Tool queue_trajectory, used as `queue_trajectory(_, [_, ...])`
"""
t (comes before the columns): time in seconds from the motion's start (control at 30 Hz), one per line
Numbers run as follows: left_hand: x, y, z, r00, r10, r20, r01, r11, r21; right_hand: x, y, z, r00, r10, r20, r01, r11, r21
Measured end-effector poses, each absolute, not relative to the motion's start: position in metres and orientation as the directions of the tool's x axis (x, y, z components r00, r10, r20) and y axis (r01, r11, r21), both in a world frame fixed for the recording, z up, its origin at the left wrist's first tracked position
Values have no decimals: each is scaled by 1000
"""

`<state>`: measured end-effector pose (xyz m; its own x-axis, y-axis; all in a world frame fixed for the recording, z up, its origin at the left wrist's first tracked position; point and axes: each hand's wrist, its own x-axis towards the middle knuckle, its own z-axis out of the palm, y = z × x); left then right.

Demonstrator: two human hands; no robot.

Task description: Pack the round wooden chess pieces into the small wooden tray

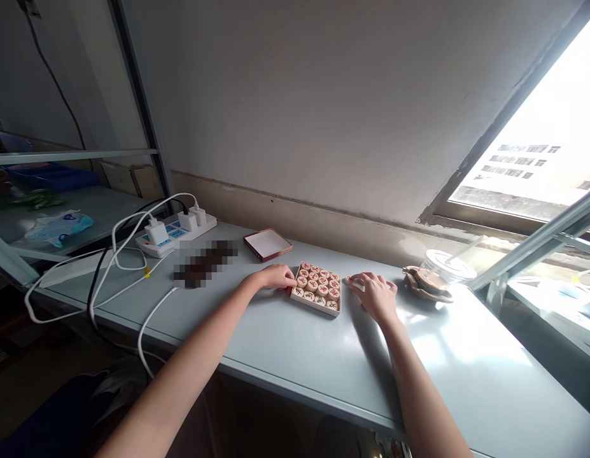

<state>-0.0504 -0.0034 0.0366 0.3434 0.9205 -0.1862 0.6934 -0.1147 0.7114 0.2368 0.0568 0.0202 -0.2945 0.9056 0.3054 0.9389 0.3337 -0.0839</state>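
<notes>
A shallow box (pixel 316 308) filled with round wooden pieces, marked with red and black characters, sits on the grey table (pixel 275 343). My left hand (pixel 277 277) is at the box's left edge, its fingers closed together by a small red thing that is mostly hidden. To the right of the box, my right hand (pixel 375 292) pinches a small pale piece (pixel 349 280) with red on it, just off the box's side. Behind my left hand lies an open red-edged box lid (pixel 268 244) with a white inside.
White power strip (pixel 203 225) with plugs and looping cables stands at the back left, near a pixelated dark object (pixel 206 263). On the right are a brown dish (pixel 427 286) and a clear lidded cup (pixel 447 264). A metal frame (pixel 547 222) crosses the right side.
</notes>
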Motion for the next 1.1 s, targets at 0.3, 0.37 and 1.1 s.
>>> queue_trajectory(0.3, [-49,-4,39,333,927,-175,721,-130,680,226,48,26,-369,860,353,909,413,-57])
queue_trajectory(0.37, [-50,-4,40,352,918,-182,713,-137,688,226,47,26,-400,849,344,895,443,-54])
queue_trajectory(1.1, [-55,-1,37,365,906,-215,631,-72,772,159,-2,33,-688,642,338,556,766,-322])
